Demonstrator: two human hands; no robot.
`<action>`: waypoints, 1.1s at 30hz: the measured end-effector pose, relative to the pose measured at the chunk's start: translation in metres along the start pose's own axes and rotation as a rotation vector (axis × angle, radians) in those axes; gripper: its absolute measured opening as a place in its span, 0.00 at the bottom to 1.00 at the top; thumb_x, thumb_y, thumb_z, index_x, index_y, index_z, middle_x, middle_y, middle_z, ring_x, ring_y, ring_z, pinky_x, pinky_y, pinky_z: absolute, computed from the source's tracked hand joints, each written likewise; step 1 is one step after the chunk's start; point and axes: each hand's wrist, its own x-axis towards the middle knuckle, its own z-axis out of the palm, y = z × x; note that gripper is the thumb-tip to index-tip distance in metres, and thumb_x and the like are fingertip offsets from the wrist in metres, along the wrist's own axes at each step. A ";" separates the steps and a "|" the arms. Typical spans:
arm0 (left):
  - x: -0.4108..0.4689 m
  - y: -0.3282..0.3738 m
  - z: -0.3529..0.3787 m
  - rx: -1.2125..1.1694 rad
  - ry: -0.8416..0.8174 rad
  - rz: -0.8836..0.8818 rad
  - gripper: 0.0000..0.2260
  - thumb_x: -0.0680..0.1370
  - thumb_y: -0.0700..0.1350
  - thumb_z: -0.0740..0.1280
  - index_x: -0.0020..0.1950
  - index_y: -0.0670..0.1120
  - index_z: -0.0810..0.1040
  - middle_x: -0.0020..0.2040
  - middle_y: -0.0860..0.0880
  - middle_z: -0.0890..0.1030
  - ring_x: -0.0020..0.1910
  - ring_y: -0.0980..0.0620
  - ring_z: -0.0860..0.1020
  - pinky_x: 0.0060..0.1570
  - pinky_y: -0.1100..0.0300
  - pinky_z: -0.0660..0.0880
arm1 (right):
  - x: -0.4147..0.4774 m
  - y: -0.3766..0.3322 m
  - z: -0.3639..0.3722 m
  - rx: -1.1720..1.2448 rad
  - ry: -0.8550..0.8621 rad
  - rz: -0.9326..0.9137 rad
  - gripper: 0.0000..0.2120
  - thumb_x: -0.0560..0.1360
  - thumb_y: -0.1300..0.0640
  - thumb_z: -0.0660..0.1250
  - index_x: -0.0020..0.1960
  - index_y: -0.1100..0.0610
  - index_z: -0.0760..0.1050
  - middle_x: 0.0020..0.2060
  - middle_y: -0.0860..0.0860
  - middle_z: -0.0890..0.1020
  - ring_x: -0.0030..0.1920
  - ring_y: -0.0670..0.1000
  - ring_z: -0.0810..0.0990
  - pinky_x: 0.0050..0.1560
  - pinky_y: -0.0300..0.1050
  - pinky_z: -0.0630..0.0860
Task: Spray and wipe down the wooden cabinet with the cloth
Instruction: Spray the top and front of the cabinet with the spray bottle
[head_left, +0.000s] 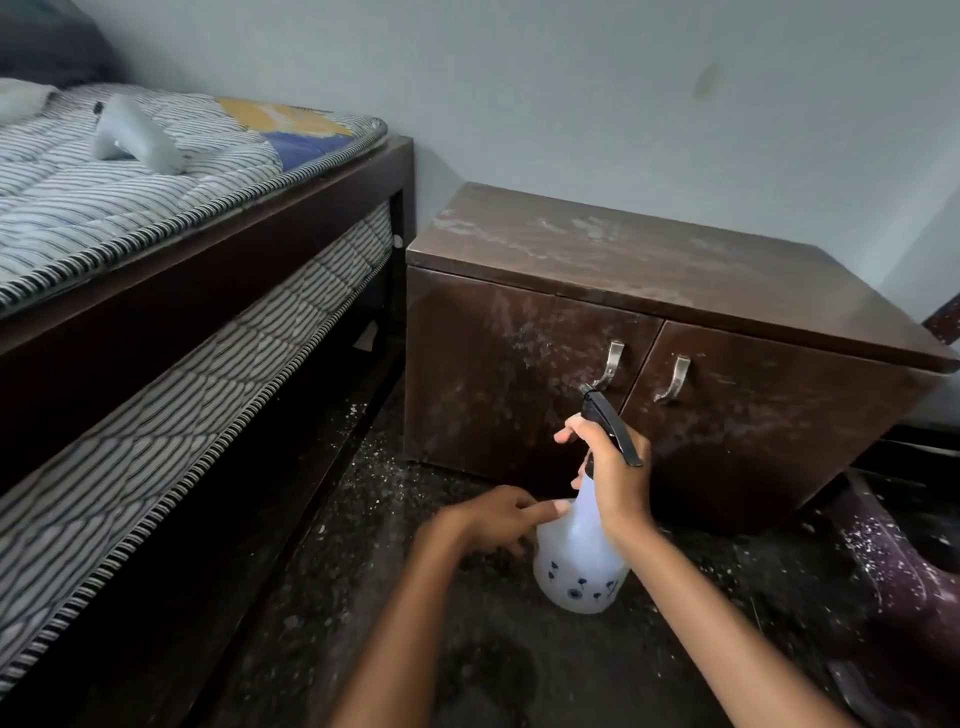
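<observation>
- The right hand is wrapped around the neck of the spray bottle; the forearm comes up from the lower right and the index finger is stretched forward, over the trigger area.
- The left hand is loose and holds nothing; its fingertips point right and touch the shoulder of the bottle.
- The bottle is in front of the wooden cabinet, low near the dark floor; whether its base rests on the floor cannot be told.
- Its long axis is nearly upright, leaning a little; the black nozzle points up and away, toward the left door near the metal handles.
- The cabinet stands against the wall, just beside the bed.
</observation>
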 end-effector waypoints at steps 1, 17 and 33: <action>-0.001 0.002 0.001 0.003 -0.004 -0.004 0.24 0.79 0.61 0.55 0.64 0.44 0.75 0.62 0.45 0.78 0.51 0.49 0.77 0.47 0.55 0.70 | 0.000 -0.001 -0.001 0.002 0.003 -0.013 0.11 0.74 0.61 0.66 0.35 0.66 0.78 0.26 0.57 0.77 0.23 0.50 0.69 0.23 0.42 0.69; 0.002 -0.006 0.003 0.030 0.041 -0.001 0.17 0.78 0.61 0.59 0.53 0.48 0.70 0.50 0.46 0.73 0.47 0.49 0.73 0.49 0.58 0.71 | -0.001 0.016 -0.057 0.147 0.314 0.090 0.10 0.74 0.60 0.64 0.36 0.62 0.77 0.26 0.51 0.81 0.20 0.48 0.66 0.23 0.41 0.68; 0.005 -0.036 -0.018 0.069 0.221 -0.116 0.15 0.80 0.45 0.63 0.33 0.47 0.68 0.30 0.50 0.64 0.28 0.54 0.62 0.30 0.61 0.59 | -0.016 0.047 -0.032 -0.133 -0.069 0.132 0.12 0.73 0.63 0.67 0.31 0.63 0.78 0.30 0.63 0.79 0.19 0.51 0.67 0.25 0.44 0.66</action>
